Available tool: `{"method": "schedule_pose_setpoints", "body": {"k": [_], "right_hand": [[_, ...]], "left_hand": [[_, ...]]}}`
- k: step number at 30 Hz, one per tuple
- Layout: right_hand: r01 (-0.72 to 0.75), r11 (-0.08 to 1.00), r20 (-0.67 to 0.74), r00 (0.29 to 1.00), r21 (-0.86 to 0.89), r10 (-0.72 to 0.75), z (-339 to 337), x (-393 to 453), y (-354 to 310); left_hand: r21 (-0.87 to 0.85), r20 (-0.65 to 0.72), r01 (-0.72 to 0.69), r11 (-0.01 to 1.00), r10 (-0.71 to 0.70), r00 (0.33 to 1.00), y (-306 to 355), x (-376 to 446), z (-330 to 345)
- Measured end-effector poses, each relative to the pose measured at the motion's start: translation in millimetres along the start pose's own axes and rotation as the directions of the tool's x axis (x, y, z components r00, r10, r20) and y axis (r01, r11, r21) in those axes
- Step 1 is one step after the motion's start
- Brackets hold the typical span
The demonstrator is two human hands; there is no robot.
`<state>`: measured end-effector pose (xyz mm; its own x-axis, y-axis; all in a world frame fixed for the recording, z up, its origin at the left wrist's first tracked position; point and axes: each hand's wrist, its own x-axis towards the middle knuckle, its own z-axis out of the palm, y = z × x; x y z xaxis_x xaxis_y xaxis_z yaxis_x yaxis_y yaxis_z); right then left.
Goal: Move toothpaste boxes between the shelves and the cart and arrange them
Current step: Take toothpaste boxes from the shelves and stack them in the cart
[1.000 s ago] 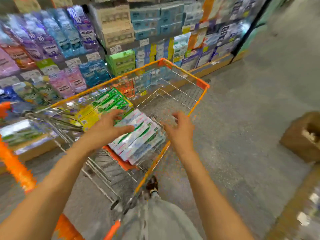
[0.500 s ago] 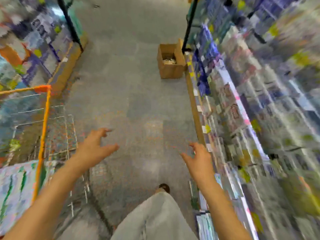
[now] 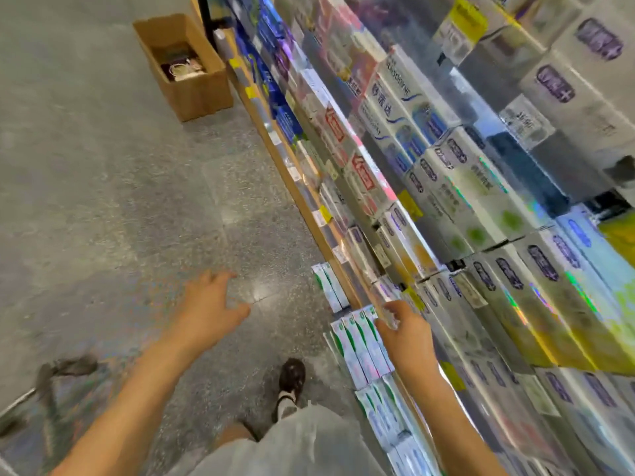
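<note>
Bright, blurred; shelves glare, perhaps overhead light.

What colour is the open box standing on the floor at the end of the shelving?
Plain brown cardboard: the open box shows best in the head view, the only one available.

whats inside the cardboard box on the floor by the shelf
The cardboard box is open at the top. At its bottom lies a small jumble of dark and pale items, too blurred to identify. The near wall covers part of the bottom.
</note>
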<state>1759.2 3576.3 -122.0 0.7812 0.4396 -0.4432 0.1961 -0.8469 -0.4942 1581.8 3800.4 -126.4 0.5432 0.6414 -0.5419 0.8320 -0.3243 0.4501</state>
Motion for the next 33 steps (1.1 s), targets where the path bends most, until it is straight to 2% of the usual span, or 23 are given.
{"method": "schedule_pose_setpoints", "body": {"k": [4,8,13,17,20,23,26,29,33], "right_hand": [[-0.058,0.998,0.018,0.998,0.011,0.058,19,53,-8],[-0.144,0.989,0.015,0.99,0.024,0.143,51,110,6],[-0.139,0.99,-0.026,0.99,0.005,0.139,98,198,41],[-0.198,0.98,0.028,0.98,-0.03,0.199,184,272,90],[-0.248,0.966,0.141,0.956,-0.069,0.256,263,324,133],[-0.239,0.952,0.228,0.933,-0.19,0.279,328,375,168],[-0.199,0.942,0.157,0.956,-0.27,0.247,382,433,202],[-0.162,0.943,0.165,0.962,-0.29,0.216,419,474,222],[-0.188,0.925,0.147,0.958,-0.329,0.247,463,522,247]], "left_hand": [[0.058,0.092,-0.054,0.997,0.048,0.995,13,57,32],[0.222,0.165,-0.126,0.967,0.09,0.982,10,118,67],[0.291,0.217,-0.218,0.932,0.157,0.963,0,211,114],[0.344,0.224,-0.255,0.903,0.185,0.957,-16,287,182],[0.296,0.258,-0.262,0.919,0.187,0.948,-24,336,244],[0.248,0.276,-0.341,0.907,0.271,0.922,-29,382,296],[0.303,0.24,-0.4,0.865,0.337,0.91,-37,432,333],[0.4,0.266,-0.428,0.81,0.344,0.9,-45,473,365],[0.495,0.315,-0.556,0.667,0.459,0.831,-43,511,398]]}}
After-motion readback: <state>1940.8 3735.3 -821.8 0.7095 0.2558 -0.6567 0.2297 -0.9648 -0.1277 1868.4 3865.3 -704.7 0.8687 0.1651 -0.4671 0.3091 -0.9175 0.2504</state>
